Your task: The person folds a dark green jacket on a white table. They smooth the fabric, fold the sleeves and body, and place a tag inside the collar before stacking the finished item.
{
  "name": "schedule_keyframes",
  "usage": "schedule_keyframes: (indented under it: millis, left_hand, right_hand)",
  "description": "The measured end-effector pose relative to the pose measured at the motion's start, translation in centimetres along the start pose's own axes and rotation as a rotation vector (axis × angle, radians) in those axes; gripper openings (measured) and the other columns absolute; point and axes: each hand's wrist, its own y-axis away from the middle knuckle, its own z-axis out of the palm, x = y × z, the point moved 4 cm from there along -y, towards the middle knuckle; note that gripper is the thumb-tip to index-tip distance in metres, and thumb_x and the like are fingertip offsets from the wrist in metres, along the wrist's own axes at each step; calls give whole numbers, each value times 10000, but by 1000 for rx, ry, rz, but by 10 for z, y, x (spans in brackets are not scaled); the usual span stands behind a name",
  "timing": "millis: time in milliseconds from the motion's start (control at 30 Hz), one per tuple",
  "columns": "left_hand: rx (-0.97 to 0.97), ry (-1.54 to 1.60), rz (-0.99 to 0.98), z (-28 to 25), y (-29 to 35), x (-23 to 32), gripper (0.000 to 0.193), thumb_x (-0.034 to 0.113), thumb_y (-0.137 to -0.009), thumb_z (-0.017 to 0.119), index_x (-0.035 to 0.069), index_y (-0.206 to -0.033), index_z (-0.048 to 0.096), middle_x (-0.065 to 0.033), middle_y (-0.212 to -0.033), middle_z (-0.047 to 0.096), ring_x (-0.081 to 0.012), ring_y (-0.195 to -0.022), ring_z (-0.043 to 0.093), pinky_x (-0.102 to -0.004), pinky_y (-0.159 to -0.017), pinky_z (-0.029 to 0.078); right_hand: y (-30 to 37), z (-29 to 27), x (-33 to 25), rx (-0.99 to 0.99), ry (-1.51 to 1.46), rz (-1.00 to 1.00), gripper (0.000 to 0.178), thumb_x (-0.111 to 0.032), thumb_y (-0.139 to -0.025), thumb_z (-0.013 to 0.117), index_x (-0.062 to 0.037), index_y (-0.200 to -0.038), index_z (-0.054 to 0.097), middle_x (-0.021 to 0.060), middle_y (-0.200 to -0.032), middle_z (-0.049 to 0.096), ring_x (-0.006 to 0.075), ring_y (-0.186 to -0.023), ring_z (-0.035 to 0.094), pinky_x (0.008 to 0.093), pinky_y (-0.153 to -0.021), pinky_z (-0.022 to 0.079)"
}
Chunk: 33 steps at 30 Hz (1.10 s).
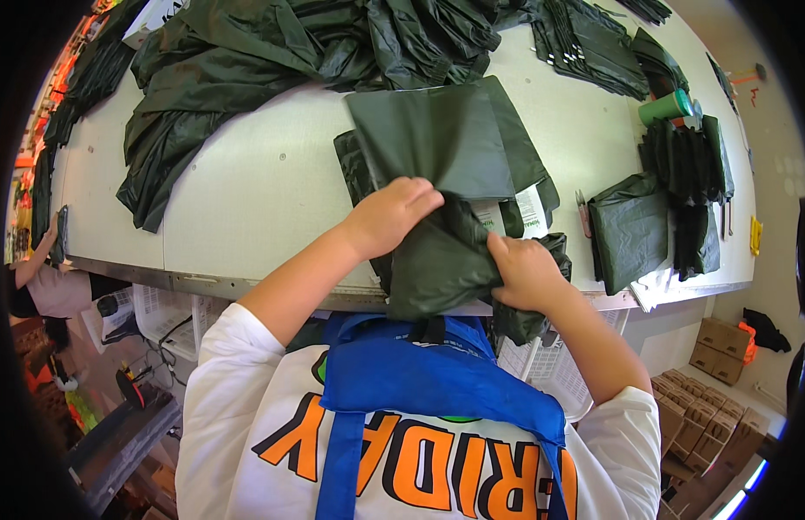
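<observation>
Two grips at once, so with left hand point(387, 217) curled closed on dark green cloth point(441, 264) and right hand point(528, 274) pinching its side, probably best to tug evenly.

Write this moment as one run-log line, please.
left hand: touching bunched dark-green fabric; right hand: touching same fabric; at: white table

Left hand point(394, 215) and right hand point(531, 274) both gripping dark green fabric point(441, 269). Big crumpled heap point(246, 56) further up the white table point(246, 191).
</observation>
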Motion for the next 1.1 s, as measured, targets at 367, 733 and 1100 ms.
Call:
schedule_keyframes:
  millis: [367, 733, 1100]
  left_hand:
    - [289, -154, -358, -27, -7, 35, 209, -6, -666, 624, 50, -848, 538, -127, -827, 574, -309, -748, 586, -396, -635, 493]
    - [520, 206, -184, -2, 25, 29, 584, -17, -626, 653, 33, -1178, 470, -181, -1180, 508, -395, -1109, 483, -449, -976, 395]
    - [530, 239, -328, -8, -3, 31, 653, -89, -749, 588, 92, -1365, 469, -172, -1166, 629, -296, -996, 647, -317, -838, 504]
  right_hand:
    - [-6, -11, 28, 197, -220, 676, 884, -183, -610, 711, 12, -1343, 257, 292, -959, 618, 459, -920, 596, 467, -797, 484]
    - [-19, -14, 26, 467, -1193, 449, 765, -50, -617, 679, 38, -1316, 380, 114, -1106, 578, 202, -1032, 530, 308, -903, 421]
    - [-22, -25, 9, 729, -1415, 426, 626, 13, -672, 619, 22, -1265, 419, 91, -1002, 609, 187, -860, 584, 291, -744, 478]
